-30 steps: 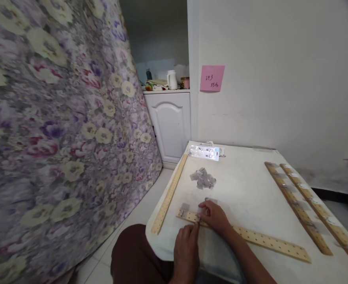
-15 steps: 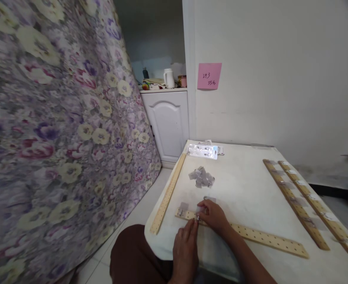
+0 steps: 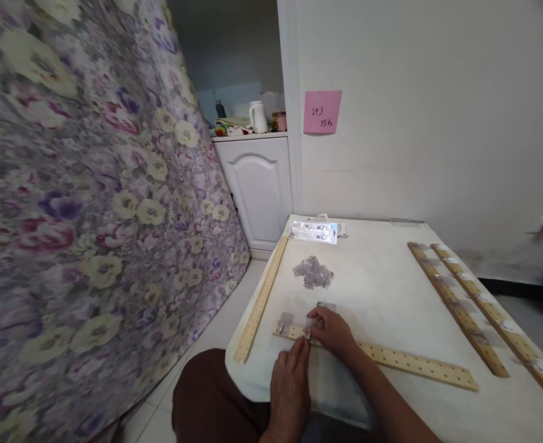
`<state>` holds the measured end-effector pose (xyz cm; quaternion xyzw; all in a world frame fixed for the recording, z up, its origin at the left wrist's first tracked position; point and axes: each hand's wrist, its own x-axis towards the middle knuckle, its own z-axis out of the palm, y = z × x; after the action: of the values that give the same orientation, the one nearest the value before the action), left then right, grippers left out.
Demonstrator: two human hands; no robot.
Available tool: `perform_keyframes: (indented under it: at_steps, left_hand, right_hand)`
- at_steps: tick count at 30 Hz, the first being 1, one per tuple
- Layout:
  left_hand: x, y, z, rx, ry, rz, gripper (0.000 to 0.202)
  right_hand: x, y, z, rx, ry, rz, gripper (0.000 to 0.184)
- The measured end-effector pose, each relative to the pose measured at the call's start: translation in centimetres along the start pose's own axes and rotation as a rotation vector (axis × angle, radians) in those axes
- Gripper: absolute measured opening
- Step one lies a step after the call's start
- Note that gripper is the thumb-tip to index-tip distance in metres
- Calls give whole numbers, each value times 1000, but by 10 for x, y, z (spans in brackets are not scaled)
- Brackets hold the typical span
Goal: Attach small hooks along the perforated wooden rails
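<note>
A pale perforated wooden strip (image 3: 422,366) lies across the near part of the table. Near its left end, my right hand (image 3: 332,329) pinches a small translucent plastic tab with a metal fitting (image 3: 308,336). My left hand (image 3: 290,378) reaches up from below, its fingers together and its fingertips closed at the same fitting, against the strip. The fitting's exact shape is too small to tell, and my fingers partly cover it. Another translucent tab (image 3: 286,319) with a metal fitting sits at the strip's left end. Just beyond my right hand lies a loose tab (image 3: 327,306).
A pile of translucent tabs (image 3: 315,272) lies mid-table, with clear packaging (image 3: 315,232) behind it. A perforated strip (image 3: 263,299) runs along the left edge. Two darker strips bearing tabs, an inner one (image 3: 456,307) and an outer one (image 3: 497,323), lie at the right. A floral curtain (image 3: 91,215) hangs left.
The view has shifted slightly. Both hands stay at the same fitting on the strip, with only very small finger movement.
</note>
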<state>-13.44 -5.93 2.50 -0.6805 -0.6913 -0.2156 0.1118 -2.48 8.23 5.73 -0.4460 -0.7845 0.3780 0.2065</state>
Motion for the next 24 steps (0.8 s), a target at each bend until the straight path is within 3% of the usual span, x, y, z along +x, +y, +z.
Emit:
perform_keyframes:
  at_steps: [24]
  left_hand:
    - [-6,-5,5,0,29,-11,67]
  right_hand:
    - [-2,4,-1,13,4,-92,27]
